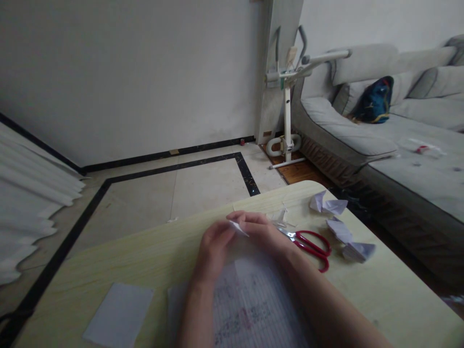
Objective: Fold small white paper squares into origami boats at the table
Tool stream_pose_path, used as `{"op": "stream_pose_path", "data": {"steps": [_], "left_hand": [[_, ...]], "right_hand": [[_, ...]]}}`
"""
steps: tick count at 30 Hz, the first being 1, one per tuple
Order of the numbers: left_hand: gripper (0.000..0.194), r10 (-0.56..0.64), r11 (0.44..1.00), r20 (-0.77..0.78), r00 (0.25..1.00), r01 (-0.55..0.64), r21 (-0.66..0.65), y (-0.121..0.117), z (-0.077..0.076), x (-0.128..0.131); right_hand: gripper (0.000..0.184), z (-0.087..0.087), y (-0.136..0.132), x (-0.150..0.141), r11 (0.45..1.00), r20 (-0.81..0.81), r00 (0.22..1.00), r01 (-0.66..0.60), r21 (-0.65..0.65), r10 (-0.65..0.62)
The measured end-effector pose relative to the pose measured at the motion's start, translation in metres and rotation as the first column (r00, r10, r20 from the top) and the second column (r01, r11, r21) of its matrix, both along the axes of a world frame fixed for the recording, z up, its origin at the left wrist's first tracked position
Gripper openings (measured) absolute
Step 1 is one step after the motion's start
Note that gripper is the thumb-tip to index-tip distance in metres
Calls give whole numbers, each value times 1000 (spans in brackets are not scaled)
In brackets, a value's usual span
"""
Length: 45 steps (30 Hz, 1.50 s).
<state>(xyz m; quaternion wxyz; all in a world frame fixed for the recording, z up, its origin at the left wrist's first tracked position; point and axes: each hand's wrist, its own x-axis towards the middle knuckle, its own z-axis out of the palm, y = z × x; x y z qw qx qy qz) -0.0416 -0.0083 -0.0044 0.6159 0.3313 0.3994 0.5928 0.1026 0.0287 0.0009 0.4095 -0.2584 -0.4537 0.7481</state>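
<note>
Between them my two hands hold a small folded piece of white paper (239, 228) above the table. My left hand (213, 244) has its fingers closed on the paper's left side. From the right, my right hand (263, 232) pinches it, with the fingers curled over. Beneath my forearms lies a lined sheet of paper (253, 304) with writing on it, partly blurred. A pair of scissors (313, 245) with red handles rests just right of my right hand, the blades partly open. Small white paper scraps (282, 217) lie near the blade tips.
Several folded paper pieces (337, 229) sit along the right side of the pale wooden table (391, 302). A blank white paper (119, 314) lies at the front left. Beyond the table are a grey sofa (362, 140) and a white exercise machine (287, 111).
</note>
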Motion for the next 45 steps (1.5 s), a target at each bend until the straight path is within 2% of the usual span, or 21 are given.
{"op": "stream_pose_path", "data": {"steps": [4, 10, 17, 21, 25, 30, 36, 40, 45], "left_hand": [[14, 0, 1000, 36, 999, 1, -27, -1, 7, -1], [20, -38, 995, -18, 999, 36, -92, -3, 15, -3], [26, -131, 989, 63, 989, 135, -53, -3, 5, -6], [30, -188, 978, 80, 979, 194, -82, -4, 2, -8], [30, -179, 978, 63, 982, 184, -93, -4, 2, -9], [25, -237, 965, 11, 971, 237, -109, -5, 4, -10], [18, -153, 984, 99, 983, 161, -78, -4, 3, -7], [15, -191, 973, 163, 968, 208, -95, -4, -3, -8], [18, -199, 964, 226, 954, 232, -131, -4, -9, -9]], "right_hand": [[22, 1, -2, 0, 997, -37, 997, -70, -21, 69], [18, 4, -4, 3, 983, -75, 981, -180, -28, 178], [18, 3, -4, 2, 978, -147, 973, -192, -78, 180], [15, -3, -2, 1, 977, -178, 968, -192, -87, 175], [13, -10, 1, 2, 977, -208, 963, -193, -88, 171], [7, -13, 0, 3, 974, -245, 954, -201, -106, 171], [14, -9, -1, -1, 957, -264, 935, -270, -102, 236], [17, -7, -2, -3, 936, -314, 912, -321, -143, 264], [20, -6, -2, -4, 924, -378, 896, -325, -200, 234]]}}
